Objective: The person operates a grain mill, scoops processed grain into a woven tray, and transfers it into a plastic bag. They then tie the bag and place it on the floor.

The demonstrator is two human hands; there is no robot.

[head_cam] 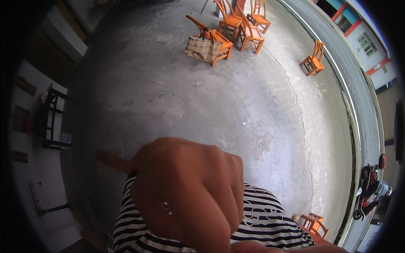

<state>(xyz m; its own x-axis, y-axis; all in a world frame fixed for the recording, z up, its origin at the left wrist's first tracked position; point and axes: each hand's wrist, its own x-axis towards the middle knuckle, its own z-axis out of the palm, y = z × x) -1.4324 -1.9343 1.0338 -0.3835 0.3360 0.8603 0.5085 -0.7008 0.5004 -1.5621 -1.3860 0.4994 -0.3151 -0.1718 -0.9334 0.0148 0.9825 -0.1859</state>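
A large curled hand, which looks like my left hand (190,186), fills the lower middle, close to the camera. Its knuckles point up the picture and its fingers bend back towards me. A small gap shows between thumb and fingers; whether anything is gripped inside is hidden. Behind it is my black-and-white striped shirt (269,208), with a pale line design on it. At the bottom edge, my right hand (250,246) is mostly cut off, beside a forearm entering from the right. What it holds cannot be seen. A blurred brown thing (112,160) juts out left of the large hand.
Several wooden chairs (251,33) stand on the concrete floor (177,95); a plaid bag (202,48) hangs on one. Another chair (313,60) is near the road (340,47). A dark metal rack (52,117) is at left. A person on a motorbike (371,196) is at right.
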